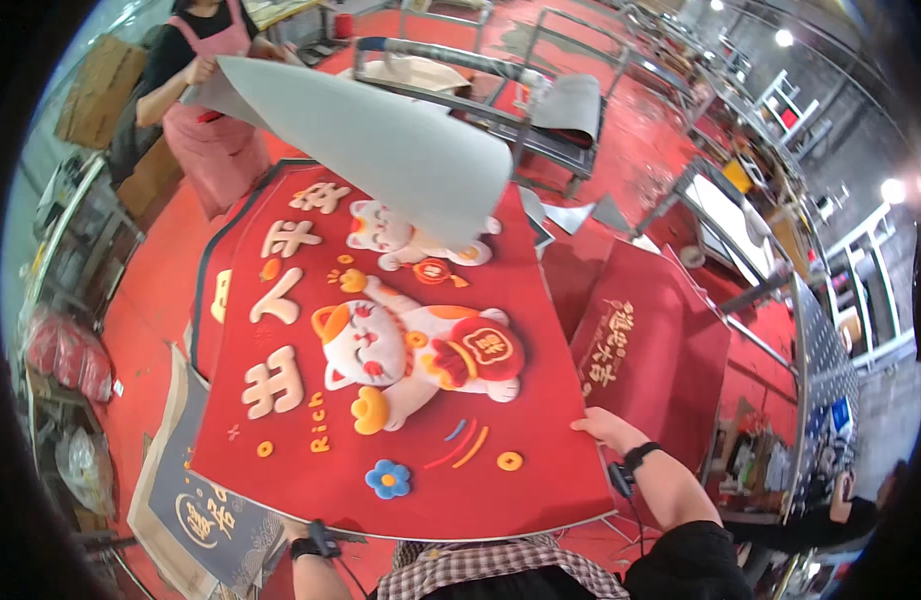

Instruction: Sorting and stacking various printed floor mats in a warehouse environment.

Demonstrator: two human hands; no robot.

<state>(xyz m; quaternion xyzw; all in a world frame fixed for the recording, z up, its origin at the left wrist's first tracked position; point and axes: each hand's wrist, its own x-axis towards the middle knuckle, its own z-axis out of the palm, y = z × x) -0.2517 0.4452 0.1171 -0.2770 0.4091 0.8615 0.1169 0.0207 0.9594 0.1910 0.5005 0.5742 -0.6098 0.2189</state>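
A large red floor mat [380, 490] with a white-and-orange lucky cat, a blue flower and cream raised-looking lettering spreads out in front of me. My right hand [608, 428] grips its right edge, thumb on top. My left hand [296, 528] is at the near left edge of the mat; its fingers are hidden under it. Over the far part of the mat curls a grey-backed sheet [380, 130]; I cannot tell whether it belongs to the same mat. A co-worker in a pink apron [215, 150] holds that sheet's far left corner.
A grey patterned mat [195, 510] lies below at left, and a dark red mat [660, 350] at right. Behind stands a metal cart [580, 155] with a grey sheet. Shelves with plastic-wrapped red goods [65, 355] line the left; a perforated metal table [825, 390] is at right.
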